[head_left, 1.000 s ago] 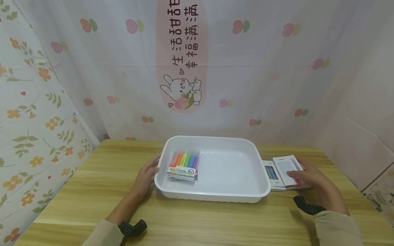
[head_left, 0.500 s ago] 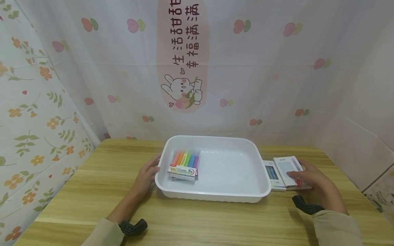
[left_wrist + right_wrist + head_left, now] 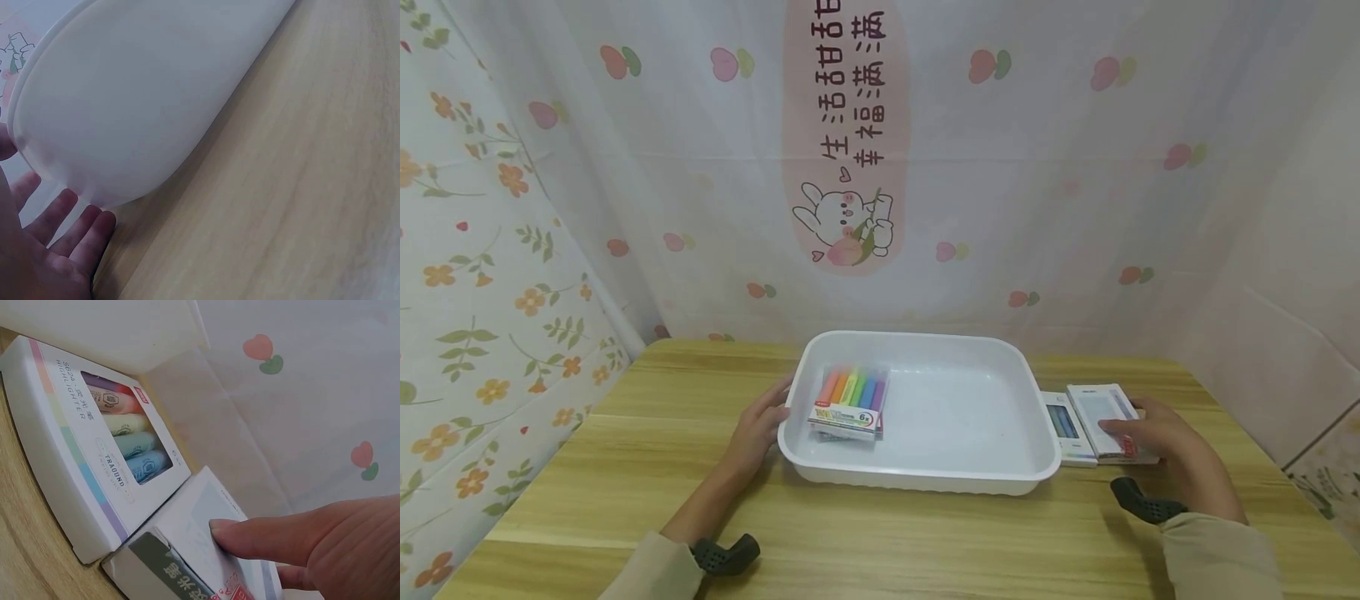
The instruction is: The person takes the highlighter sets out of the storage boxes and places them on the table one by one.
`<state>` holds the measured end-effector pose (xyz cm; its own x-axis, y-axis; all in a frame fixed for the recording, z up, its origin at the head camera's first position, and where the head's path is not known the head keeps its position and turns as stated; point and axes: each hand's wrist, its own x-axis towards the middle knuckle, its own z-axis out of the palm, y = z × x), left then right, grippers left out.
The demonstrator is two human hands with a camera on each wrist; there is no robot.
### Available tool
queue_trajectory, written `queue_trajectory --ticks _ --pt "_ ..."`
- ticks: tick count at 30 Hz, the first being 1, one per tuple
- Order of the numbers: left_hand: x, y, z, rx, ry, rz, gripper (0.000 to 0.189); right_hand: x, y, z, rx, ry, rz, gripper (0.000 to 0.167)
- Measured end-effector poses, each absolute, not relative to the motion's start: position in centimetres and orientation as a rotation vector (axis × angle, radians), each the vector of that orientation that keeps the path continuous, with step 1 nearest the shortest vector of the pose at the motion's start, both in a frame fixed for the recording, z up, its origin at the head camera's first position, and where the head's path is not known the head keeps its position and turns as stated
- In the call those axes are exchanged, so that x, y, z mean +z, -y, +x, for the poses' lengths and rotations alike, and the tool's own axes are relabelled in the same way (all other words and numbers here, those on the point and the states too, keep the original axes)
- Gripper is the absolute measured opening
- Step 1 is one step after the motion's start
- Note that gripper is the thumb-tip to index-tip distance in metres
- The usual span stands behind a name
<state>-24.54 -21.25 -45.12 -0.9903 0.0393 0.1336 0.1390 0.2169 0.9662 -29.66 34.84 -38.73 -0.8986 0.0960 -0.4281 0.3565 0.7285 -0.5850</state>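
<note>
My left hand (image 3: 758,433) rests at the left end of a white plastic tray (image 3: 970,482), its fairly straight fingers (image 3: 87,234) touching the outer wall and the thumb at the rim. Inside the tray, on the left, lies a clear pack of rainbow-coloured highlighters (image 3: 850,400) on top of another flat pack, mostly hidden. On the right, my right hand (image 3: 1165,437) grips a white highlighter box (image 3: 1097,408), thumb on its top face and fingers round its far side. Close against that box lies a second white highlighter box (image 3: 81,456) with a window showing pastel pens.
The tray and boxes stand on a wood-grain table (image 3: 880,542). Behind it hangs a white curtain (image 3: 955,167) printed with fruit and a rabbit. A floral curtain (image 3: 497,292) hangs at the left. The windowed box lies against the tray's right end.
The box under my right hand has dipped very slightly at its far end, and the right fingers have shifted a little. The left hand and tray stay in place.
</note>
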Motion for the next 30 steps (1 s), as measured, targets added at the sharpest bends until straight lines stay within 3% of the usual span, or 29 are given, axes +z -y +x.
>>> queue_trajectory --ticks 7,30 --pt "-45.1 21.3 -24.6 -1.922 2.378 -0.173 0.054 -38.3 -34.6 -29.4 -0.888 -2.615 0.303 0.093" --pt "-45.0 21.2 -24.5 -1.930 2.367 -0.189 0.055 -36.2 -33.8 -28.8 -0.667 -2.835 0.201 0.088"
